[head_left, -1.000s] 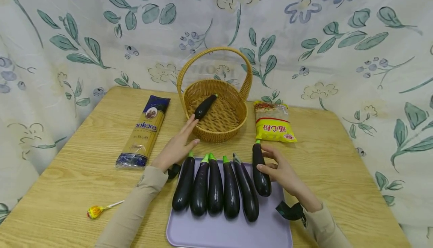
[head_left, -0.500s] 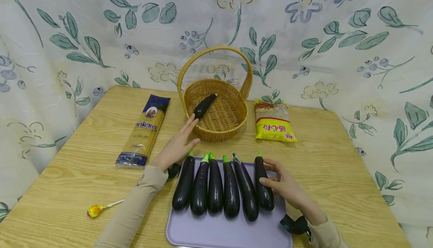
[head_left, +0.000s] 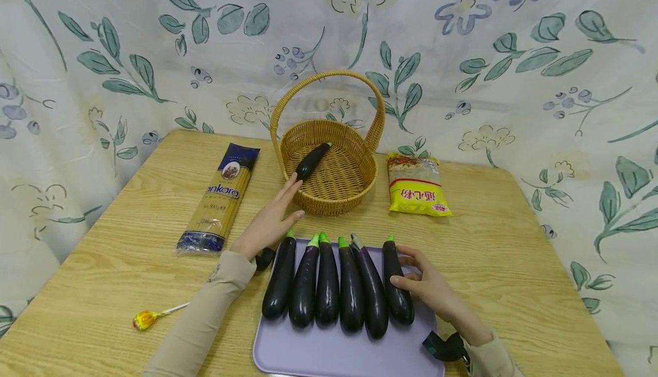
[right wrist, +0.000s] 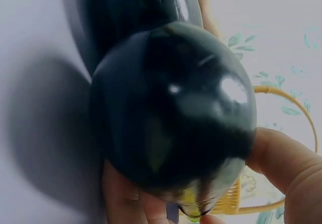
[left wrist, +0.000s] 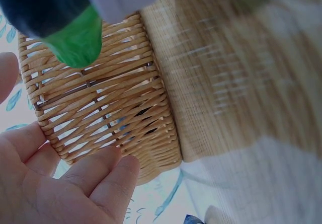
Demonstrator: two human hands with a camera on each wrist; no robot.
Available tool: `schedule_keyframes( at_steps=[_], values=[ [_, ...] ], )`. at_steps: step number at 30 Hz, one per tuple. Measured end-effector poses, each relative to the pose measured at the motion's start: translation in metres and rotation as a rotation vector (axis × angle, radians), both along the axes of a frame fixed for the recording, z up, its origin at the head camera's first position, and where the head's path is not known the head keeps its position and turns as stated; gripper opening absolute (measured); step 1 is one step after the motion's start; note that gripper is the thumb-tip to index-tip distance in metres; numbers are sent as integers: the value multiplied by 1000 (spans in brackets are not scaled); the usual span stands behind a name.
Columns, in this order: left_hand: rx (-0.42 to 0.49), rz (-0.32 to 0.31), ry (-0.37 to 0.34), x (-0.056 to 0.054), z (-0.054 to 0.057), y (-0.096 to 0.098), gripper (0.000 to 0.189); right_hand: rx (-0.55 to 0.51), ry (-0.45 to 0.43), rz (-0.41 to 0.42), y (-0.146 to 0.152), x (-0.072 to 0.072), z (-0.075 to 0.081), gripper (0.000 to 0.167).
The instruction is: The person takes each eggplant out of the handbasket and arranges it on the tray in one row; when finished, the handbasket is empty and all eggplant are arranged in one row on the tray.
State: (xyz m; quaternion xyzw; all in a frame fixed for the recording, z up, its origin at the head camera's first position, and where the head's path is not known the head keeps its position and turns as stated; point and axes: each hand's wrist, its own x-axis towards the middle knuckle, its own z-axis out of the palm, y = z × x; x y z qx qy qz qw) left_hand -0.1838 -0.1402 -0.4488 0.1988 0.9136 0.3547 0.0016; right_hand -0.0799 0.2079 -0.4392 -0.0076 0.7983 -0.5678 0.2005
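My right hand (head_left: 430, 288) grips an eggplant (head_left: 394, 291) between thumb and fingers at the right end of a row of several eggplants (head_left: 326, 288) on a lilac tray (head_left: 349, 360). In the right wrist view the held eggplant's (right wrist: 173, 108) round end fills the middle, close against its neighbour (right wrist: 143, 5). My left hand (head_left: 269, 223) rests its extended fingers on the near-left side of a wicker basket (head_left: 334, 208). The left wrist view shows those fingers (left wrist: 114, 189) against the woven wall, thumb apart. Another eggplant (head_left: 311, 163) lies inside the basket.
Left of the basket lies a pack of spaghetti (head_left: 218, 200). A yellow bag with printed characters (head_left: 417, 185) lies to its right. A lollipop (head_left: 146, 319) is beside my left forearm. Behind the wooden table (head_left: 509, 263) hangs a floral curtain (head_left: 329, 23).
My right hand has brought its eggplant down toward me over the tray, then slightly left. The neighbouring eggplant's lower end has shifted left. My left hand stays at the basket.
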Motion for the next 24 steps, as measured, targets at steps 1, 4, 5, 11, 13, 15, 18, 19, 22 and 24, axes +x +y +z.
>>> schedule_keyframes(
  at_steps=[1,4,5,11,13,15,18,19,22,24],
  values=[
    [0,0,-1,0,0,0,70,3,1,-1,0,0,0,72],
    [-4,1,-3,0,0,0,70,26,0,-8,-1,0,0,72],
    [-4,0,-2,0,0,0,70,35,1,-9,-1,0,0,72],
    [-6,-5,2,-1,-1,1,69,91,13,-11,-1,0,2,70],
    [-5,-3,1,-1,0,1,69,105,16,-15,0,1,2,67],
    [-2,-1,-2,0,1,1,69,101,14,-20,2,1,2,65],
    [-1,1,-2,0,2,2,70,83,5,-24,4,2,2,62],
    [-3,2,-2,0,2,2,70,77,1,-24,5,3,3,61],
    [-10,5,1,0,2,1,70,69,-7,-14,7,3,3,60],
    [-10,5,5,0,2,1,70,69,-5,-3,9,3,4,59]
  ],
)
